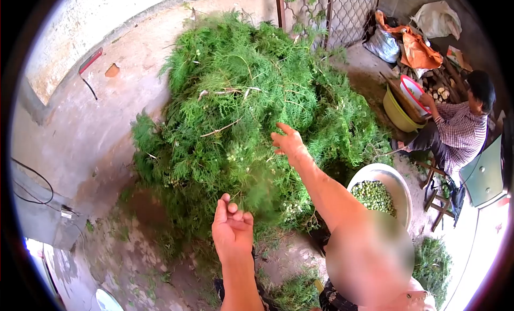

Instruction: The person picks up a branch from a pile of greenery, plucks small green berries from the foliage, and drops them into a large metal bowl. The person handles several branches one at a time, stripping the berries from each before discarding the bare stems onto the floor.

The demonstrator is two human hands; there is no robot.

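A large heap of feathery green conifer branches [241, 96] fills the middle of the floor. At the heap's near side, my left hand [234, 225] is palm up with its fingers curled, pinching the stem of a leafy conifer sprig [257, 197] that is blurred by motion. My right hand [289, 142] reaches over the heap with its fingers apart and nothing held in them. Pale green cones show in places among the foliage. To the right, a wide metal basin [405, 196] contains many small green cones [375, 196].
A person [460, 118] sits at the right, holding a red-rimmed white basin [409, 91] near a yellow-green tub [399, 113]. Orange and white sacks [420, 51] lie behind. A small wooden stool [439, 204] stands nearby. A red-handled tool [91, 61] lies at the left wall.
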